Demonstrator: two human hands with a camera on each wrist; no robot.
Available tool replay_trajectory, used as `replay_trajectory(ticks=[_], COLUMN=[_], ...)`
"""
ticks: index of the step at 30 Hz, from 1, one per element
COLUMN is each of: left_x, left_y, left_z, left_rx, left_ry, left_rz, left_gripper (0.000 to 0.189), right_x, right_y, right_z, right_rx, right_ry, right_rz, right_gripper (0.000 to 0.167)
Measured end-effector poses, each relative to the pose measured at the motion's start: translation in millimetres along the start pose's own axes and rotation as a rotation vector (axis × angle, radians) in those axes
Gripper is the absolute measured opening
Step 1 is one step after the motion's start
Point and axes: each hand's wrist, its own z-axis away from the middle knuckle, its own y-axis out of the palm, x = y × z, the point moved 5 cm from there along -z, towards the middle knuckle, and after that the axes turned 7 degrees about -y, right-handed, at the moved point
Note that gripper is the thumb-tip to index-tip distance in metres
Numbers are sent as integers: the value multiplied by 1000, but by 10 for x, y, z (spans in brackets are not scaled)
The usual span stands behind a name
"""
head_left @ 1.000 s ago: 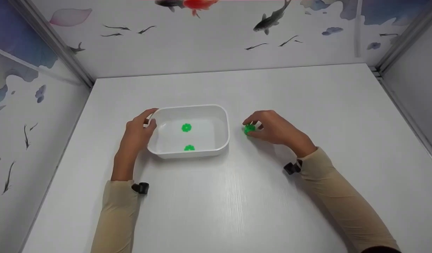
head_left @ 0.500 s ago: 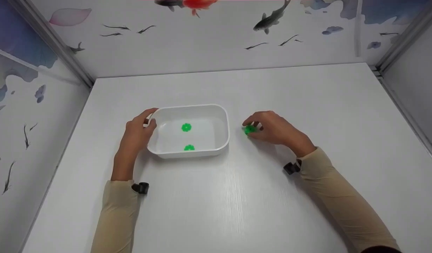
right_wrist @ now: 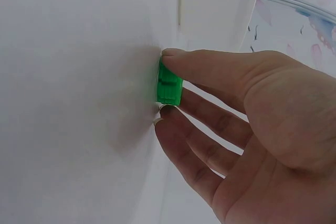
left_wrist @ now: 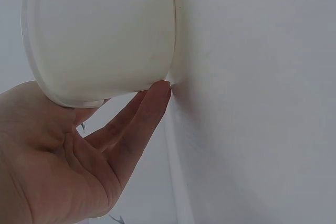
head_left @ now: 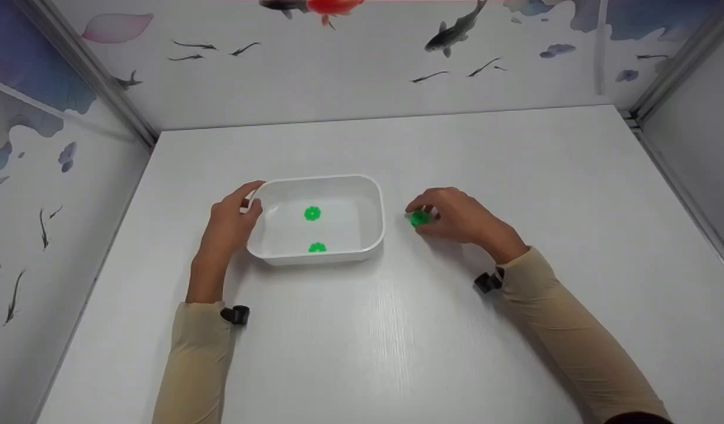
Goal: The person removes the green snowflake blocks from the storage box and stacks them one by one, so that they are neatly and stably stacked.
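Note:
A white plastic tub (head_left: 338,257) with rounded corners sits on the table. My left hand (head_left: 228,222) grips its left end, thumb at the rim and fingertips low on the outer wall, as the left wrist view shows. Inside lie two green flower-shaped pieces: one (head_left: 312,213) in the middle, the other (head_left: 317,247) partly hidden behind the near rim. To the right of the tub, my right hand (head_left: 456,215) pinches a third green flower-shaped piece (right_wrist: 170,83) between thumb and fingers. In the right wrist view this piece lies right at the table surface.
The white table (head_left: 350,353) extends around the tub on all sides. Behind it rises a back wall (head_left: 338,88) printed with fish, and a printed side wall (head_left: 50,206) stands on the left. Small black wrist cameras are strapped at both cuffs.
My right hand and the green piece in it have shifted very slightly toward the near side. My left hand and the tub have stayed where they were.

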Motion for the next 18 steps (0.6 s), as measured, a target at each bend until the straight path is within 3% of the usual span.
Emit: replay_trajectory(ticks=[18], left_x=[-11], left_y=[-6], left_z=[10], left_rx=[9], left_ry=[-5], left_rz=[-2], left_gripper=[48], right_x=[7], right_y=[-23], right_z=[12], right_rx=[22], right_ry=[7], right_rz=[-1], right_gripper=[40])
